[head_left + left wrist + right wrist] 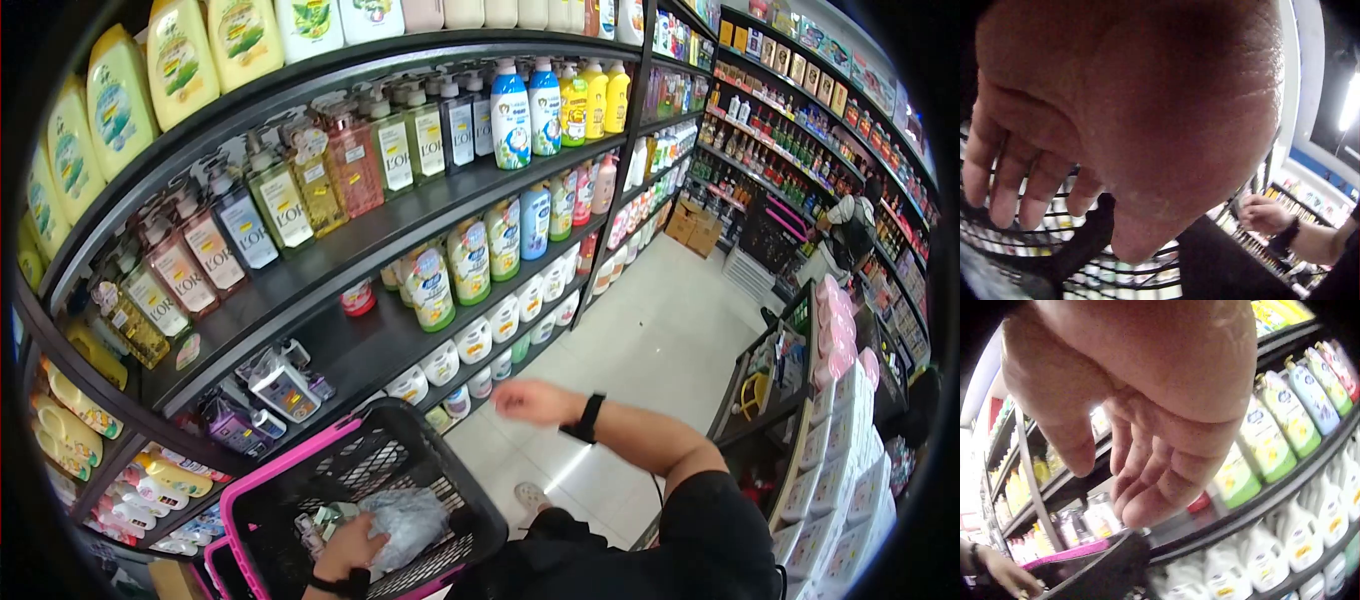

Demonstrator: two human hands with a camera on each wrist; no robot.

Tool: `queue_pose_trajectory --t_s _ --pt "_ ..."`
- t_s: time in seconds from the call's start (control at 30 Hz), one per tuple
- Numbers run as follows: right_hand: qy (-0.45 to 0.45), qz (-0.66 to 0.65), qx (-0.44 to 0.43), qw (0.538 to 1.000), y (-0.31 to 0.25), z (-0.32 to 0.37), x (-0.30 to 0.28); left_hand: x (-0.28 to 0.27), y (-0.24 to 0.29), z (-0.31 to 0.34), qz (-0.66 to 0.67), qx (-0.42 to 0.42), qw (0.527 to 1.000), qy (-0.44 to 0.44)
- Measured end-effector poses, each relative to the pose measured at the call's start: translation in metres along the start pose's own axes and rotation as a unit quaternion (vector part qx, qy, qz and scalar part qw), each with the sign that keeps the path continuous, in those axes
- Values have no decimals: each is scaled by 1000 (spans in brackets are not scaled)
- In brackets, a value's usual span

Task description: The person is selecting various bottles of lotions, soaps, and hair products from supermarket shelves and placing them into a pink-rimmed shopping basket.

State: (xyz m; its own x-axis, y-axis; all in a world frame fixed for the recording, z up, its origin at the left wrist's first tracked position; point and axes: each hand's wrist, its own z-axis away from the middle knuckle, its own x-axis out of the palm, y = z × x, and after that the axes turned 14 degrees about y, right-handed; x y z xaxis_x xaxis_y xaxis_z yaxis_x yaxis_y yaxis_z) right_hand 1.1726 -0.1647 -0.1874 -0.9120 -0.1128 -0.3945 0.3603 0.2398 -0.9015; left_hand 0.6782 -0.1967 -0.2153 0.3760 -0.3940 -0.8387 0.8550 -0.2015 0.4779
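Note:
My left hand [350,550] reaches into a black shopping basket [460,480] with a pink rim. Beside its fingers lie a bunched clear plastic bag [405,525] and some small packaged items [325,520]. In the left wrist view the fingers [1041,187] hang loosely bent, with nothing between them. Past the basket's far side, my right hand [535,400] is held in the air in front of the lower shelves. Its fingers [1160,494] curl loosely around nothing in the right wrist view.
Shelves [330,275] of pump bottles [280,205] and shampoo bottles [430,290] curve along the left. Stacked white packs [830,500] stand at the right. Cardboard boxes [693,228] sit on the tiled floor [640,330] at the back, and another person [850,225] is farther off.

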Motion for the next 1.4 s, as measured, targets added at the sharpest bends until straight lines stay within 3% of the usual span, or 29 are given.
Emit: queue_pose_trajectory --t_s 0.03,0.07,0.1,0.2,0.23,0.3,0.4,0.53,0.57,0.67,0.9,1.0,1.03,1.13,1.33,1.4 --pt "43 87 -19 995 3 -25 -44 -1 29 6 27 18 999 8" --pt "102 104 -4 989 4 -51 -85 1 56 12 54 34 998 15" --pt "167 52 21 984 -8 -77 -124 6 76 13 -6 89 996 4" --pt "381 100 -44 918 -6 -161 -229 -7 192 23 164 36 986 -15" --pt "413 84 -103 901 -10 -183 -258 10 205 19 180 27 983 4" --pt "484 58 -114 866 -1 -232 -303 50 217 14 212 10 976 42" --pt "524 78 -113 841 -28 -265 -319 49 264 8 68 -118 990 39" --pt "500 86 -130 852 -20 -300 -314 68 261 11 105 -109 983 100" --pt "521 123 -129 835 -16 -307 -311 67 267 15 117 -124 979 108" --pt "519 89 -157 835 -10 -314 -309 72 268 15 101 -164 978 86" --pt "522 30 -134 842 -7 -328 -314 74 279 8 96 -165 978 81" --pt "481 75 -118 865 -4 -333 -326 89 269 11 110 -96 978 152" --pt "429 31 -117 895 -9 -331 -328 84 275 10 125 -137 975 123" --pt "413 -47 -135 899 -5 -336 -327 89 270 11 115 -114 976 146" --pt "398 -119 -134 899 -17 -329 -328 72 287 11 118 -175 970 118" --pt "367 -209 -124 898 -16 -325 -326 62 298 16 120 -201 965 119"
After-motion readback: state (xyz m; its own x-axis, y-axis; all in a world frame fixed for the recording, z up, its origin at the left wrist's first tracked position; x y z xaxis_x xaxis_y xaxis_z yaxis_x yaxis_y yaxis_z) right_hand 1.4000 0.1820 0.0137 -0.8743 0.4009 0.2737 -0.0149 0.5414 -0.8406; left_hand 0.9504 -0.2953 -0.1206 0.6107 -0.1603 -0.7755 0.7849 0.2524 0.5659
